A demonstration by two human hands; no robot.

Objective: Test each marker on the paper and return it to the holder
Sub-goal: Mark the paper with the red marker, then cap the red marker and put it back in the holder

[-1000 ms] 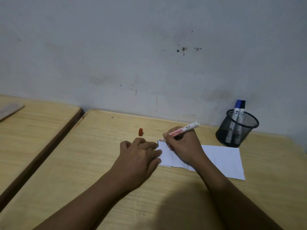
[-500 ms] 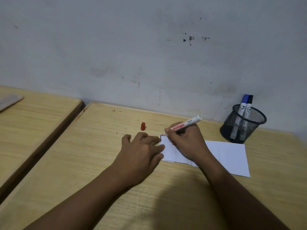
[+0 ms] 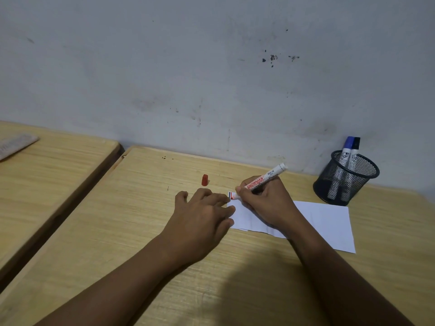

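A red stroke had appeared beside the older marks since the earlier frame, the left hand (image 3: 202, 215) flat with fingers together pinning the paper (image 3: 327, 220), the right hand (image 3: 266, 201) fingers clamped on the red marker (image 3: 261, 180), best dragged lightly, the holder (image 3: 346, 177) standing rightmost on the counter (image 3: 141, 208).

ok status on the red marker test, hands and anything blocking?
Right hand gripping red marker, tip at paper corner. Left hand flat, pinning paper's edge. Red cap off, on desk. Holder has two markers; nothing blocking.
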